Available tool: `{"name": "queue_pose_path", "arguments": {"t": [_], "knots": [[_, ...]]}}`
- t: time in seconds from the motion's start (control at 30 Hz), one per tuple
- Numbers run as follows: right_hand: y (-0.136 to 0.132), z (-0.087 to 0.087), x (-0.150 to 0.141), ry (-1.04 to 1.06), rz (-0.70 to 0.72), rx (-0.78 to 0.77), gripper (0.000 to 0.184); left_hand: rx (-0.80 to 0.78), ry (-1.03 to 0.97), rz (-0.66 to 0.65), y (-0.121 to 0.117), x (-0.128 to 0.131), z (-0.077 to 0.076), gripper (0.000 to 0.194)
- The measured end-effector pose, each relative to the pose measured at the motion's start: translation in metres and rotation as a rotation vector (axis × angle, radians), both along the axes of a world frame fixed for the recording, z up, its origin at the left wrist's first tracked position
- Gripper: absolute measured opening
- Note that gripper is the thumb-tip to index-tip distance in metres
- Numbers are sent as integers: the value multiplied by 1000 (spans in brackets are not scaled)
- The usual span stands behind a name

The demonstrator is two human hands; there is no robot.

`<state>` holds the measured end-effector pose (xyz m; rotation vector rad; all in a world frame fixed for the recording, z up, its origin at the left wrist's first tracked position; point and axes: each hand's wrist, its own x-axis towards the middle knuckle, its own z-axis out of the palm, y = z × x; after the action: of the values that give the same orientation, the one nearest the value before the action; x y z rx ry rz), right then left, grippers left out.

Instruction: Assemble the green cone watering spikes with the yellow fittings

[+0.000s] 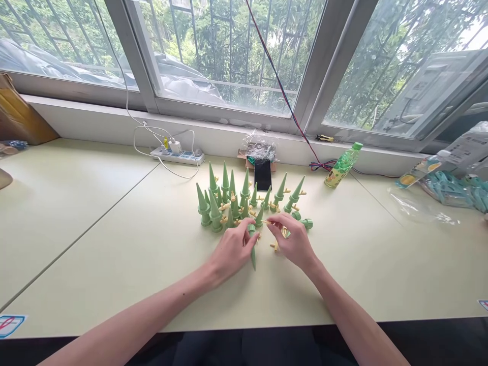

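Observation:
My left hand point(237, 245) is closed around a green plastic watering spike point(253, 258), whose pointed end hangs down toward me. Between the fingertips of my right hand point(292, 236) is a small yellow valve point(266, 221), held just right of the spike's upper end. Several green spikes with yellow valves, such as this upright spike point(214, 211), stand grouped just beyond my hands. A loose yellow valve point(274, 246) lies on the table below my right hand. Green caps point(306, 223) lie to the right, partly behind my right fingers.
Behind the spikes lies a black phone point(263, 175) by crumpled clear plastic wrap point(260, 146). A white power strip point(179, 156) with cables sits at the back left. A green-capped bottle point(343, 165) stands tilted at the back right, near coiled wires point(322, 165) and bagged teal parts point(455, 189).

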<state>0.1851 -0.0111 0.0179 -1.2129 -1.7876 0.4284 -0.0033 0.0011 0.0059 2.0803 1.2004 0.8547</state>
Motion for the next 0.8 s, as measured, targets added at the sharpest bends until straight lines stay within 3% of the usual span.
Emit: {"name": "queue_pose_path", "arguments": {"t": [0.43,0.8], "knots": [[1,-2,-1,18,-6,3,11,-110,113,-14,2,-1,0,46],[-1,1,-1,29,0,14,12,-103,67,-6,-2,-1,0,34]]}}
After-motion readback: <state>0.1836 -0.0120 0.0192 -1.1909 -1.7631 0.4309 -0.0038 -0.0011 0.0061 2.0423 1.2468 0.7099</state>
